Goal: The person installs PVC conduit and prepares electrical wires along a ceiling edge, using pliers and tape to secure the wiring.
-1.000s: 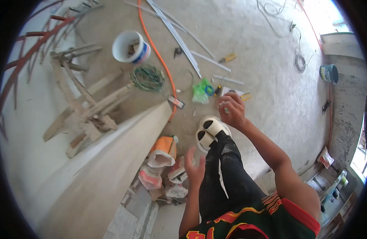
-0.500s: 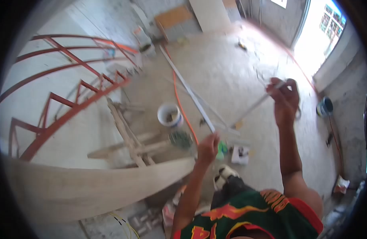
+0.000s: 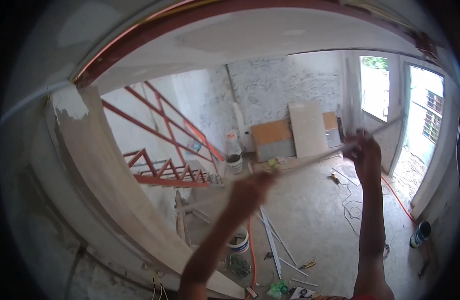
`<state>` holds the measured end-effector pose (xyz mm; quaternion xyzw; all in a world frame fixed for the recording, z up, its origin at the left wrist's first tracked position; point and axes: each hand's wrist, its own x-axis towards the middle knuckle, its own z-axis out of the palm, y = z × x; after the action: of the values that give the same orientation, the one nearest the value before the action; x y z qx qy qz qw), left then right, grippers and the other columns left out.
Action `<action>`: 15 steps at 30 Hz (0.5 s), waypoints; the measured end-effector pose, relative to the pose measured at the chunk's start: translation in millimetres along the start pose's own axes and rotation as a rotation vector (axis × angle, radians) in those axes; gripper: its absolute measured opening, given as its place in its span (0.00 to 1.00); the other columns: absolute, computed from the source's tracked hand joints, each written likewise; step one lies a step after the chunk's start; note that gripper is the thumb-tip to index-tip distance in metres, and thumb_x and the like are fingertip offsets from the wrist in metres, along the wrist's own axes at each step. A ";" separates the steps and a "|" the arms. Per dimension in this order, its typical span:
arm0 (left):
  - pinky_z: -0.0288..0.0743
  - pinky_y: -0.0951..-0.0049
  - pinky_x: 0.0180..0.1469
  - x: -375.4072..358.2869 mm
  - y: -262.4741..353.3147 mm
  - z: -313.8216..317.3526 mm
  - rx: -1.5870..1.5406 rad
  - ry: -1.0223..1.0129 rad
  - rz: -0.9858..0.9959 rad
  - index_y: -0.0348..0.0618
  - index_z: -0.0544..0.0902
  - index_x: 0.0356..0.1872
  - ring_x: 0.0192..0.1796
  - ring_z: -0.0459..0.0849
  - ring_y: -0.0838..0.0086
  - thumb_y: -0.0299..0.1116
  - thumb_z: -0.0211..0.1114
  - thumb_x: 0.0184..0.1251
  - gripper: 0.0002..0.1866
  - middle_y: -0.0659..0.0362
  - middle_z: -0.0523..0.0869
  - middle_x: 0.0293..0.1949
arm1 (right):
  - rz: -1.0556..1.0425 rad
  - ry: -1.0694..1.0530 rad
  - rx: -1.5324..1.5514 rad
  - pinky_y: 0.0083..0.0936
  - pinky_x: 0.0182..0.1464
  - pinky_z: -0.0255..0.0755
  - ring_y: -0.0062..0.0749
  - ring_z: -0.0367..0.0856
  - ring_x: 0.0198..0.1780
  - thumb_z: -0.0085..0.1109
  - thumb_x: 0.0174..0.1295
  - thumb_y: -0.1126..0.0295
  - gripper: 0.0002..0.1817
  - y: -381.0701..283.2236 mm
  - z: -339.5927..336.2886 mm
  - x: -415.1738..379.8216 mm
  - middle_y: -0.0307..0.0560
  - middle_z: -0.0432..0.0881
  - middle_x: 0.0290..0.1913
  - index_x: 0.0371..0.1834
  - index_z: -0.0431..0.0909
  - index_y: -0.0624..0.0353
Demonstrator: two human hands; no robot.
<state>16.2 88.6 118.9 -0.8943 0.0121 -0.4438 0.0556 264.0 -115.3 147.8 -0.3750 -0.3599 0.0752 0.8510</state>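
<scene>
- Raised since the earlier frame are the left hand (image 3: 250,192), the right hand (image 3: 362,152) and the long pale strip (image 3: 310,163); the view has been tilted up, and the red beam (image 3: 220,18) is now shown overhead.
- Nearest, the strip is crossed by the left grip, which is blurred but appears to be closed around it.
- Farther right, the strip is pinched in the right grip, its right end pointed toward the doorway (image 3: 423,112).
- Lifting and steering of the strip, held aslant above the floor (image 3: 315,215), is judged to be the step in hand; for the next move, steadiness in both grips and clearance at each end seem to be called for.
- Beyond and below, loose strips (image 3: 271,245) are seen on the floor, near an orange hose (image 3: 253,245).
- Farthest, boards (image 3: 308,131) are leaned against the wall.
</scene>
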 end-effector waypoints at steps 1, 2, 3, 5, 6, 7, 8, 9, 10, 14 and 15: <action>0.79 0.64 0.38 9.0 -10.6 -21.5 0.036 0.067 0.014 0.45 0.82 0.46 0.39 0.85 0.62 0.26 0.63 0.56 0.14 0.54 0.85 0.39 | -0.055 0.002 0.032 0.27 0.36 0.81 0.32 0.83 0.33 0.49 0.69 0.64 0.18 -15.0 2.6 17.9 0.52 0.82 0.40 0.56 0.67 0.63; 0.79 0.62 0.41 20.9 -14.2 -50.8 0.049 0.055 -0.013 0.41 0.82 0.40 0.42 0.85 0.60 0.22 0.63 0.54 0.11 0.53 0.85 0.41 | -0.120 0.023 0.052 0.27 0.38 0.81 0.32 0.83 0.34 0.48 0.69 0.64 0.17 -32.5 6.2 33.6 0.52 0.82 0.39 0.55 0.68 0.62; 0.78 0.62 0.41 22.3 -29.8 -70.4 0.087 0.064 0.014 0.39 0.82 0.38 0.42 0.84 0.59 0.18 0.62 0.52 0.11 0.51 0.85 0.40 | -0.134 0.047 0.069 0.27 0.40 0.80 0.32 0.82 0.35 0.46 0.69 0.64 0.16 -47.9 9.9 45.4 0.52 0.82 0.40 0.55 0.69 0.62; 0.77 0.62 0.41 25.2 -41.0 -109.1 0.194 0.157 -0.027 0.37 0.82 0.41 0.40 0.83 0.58 0.17 0.63 0.53 0.13 0.51 0.84 0.39 | -0.164 0.024 0.115 0.27 0.42 0.79 0.32 0.82 0.36 0.44 0.70 0.65 0.17 -71.9 25.9 62.2 0.53 0.82 0.41 0.56 0.69 0.63; 0.76 0.62 0.41 21.8 -44.9 -126.1 0.254 0.191 -0.022 0.39 0.82 0.45 0.39 0.83 0.58 0.19 0.63 0.58 0.13 0.51 0.84 0.38 | -0.223 -0.044 0.143 0.27 0.41 0.79 0.32 0.82 0.36 0.44 0.70 0.64 0.17 -78.3 37.3 63.3 0.53 0.82 0.41 0.55 0.68 0.64; 0.76 0.62 0.40 20.0 -45.9 -143.6 0.289 0.214 0.011 0.39 0.81 0.47 0.39 0.83 0.58 0.20 0.62 0.61 0.13 0.51 0.84 0.38 | -0.225 -0.128 0.197 0.28 0.40 0.80 0.33 0.83 0.36 0.44 0.70 0.64 0.17 -90.4 50.2 60.5 0.53 0.82 0.41 0.54 0.68 0.65; 0.76 0.62 0.40 18.1 -50.8 -157.3 0.330 0.236 0.035 0.40 0.81 0.49 0.38 0.83 0.59 0.21 0.61 0.63 0.13 0.51 0.84 0.37 | -0.225 -0.156 0.216 0.28 0.40 0.80 0.34 0.83 0.36 0.43 0.71 0.64 0.17 -96.5 65.0 60.2 0.54 0.82 0.41 0.54 0.68 0.66; 0.75 0.63 0.37 14.3 -54.8 -166.0 0.377 0.279 0.066 0.41 0.81 0.49 0.37 0.82 0.61 0.23 0.62 0.63 0.13 0.54 0.83 0.35 | -0.232 -0.201 0.247 0.25 0.39 0.80 0.32 0.84 0.37 0.47 0.70 0.60 0.19 -97.7 75.5 58.5 0.54 0.82 0.42 0.54 0.70 0.65; 0.73 0.64 0.33 10.0 -59.8 -174.2 0.428 0.322 0.091 0.42 0.82 0.48 0.35 0.82 0.63 0.24 0.62 0.64 0.12 0.56 0.83 0.33 | -0.225 -0.244 0.302 0.24 0.40 0.81 0.33 0.84 0.37 0.47 0.71 0.59 0.20 -93.0 88.0 56.3 0.55 0.82 0.43 0.52 0.71 0.66; 0.73 0.65 0.31 -0.1 -68.0 -198.4 0.405 0.347 0.084 0.41 0.82 0.47 0.35 0.81 0.65 0.24 0.62 0.64 0.11 0.56 0.82 0.33 | -0.226 -0.315 0.310 0.25 0.42 0.81 0.32 0.83 0.37 0.47 0.71 0.61 0.18 -92.2 114.2 50.1 0.55 0.81 0.44 0.52 0.71 0.67; 0.73 0.65 0.32 0.8 -64.6 -200.0 0.381 0.340 0.033 0.39 0.83 0.46 0.34 0.81 0.64 0.25 0.62 0.64 0.10 0.55 0.82 0.33 | -0.261 -0.326 0.304 0.25 0.42 0.81 0.31 0.83 0.38 0.48 0.71 0.61 0.18 -93.0 119.4 52.0 0.55 0.81 0.45 0.51 0.71 0.67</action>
<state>-144.1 135.0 246.6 -0.7798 -0.0481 -0.5812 0.2276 208.9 -90.6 295.9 -0.1763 -0.5221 0.0774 0.8309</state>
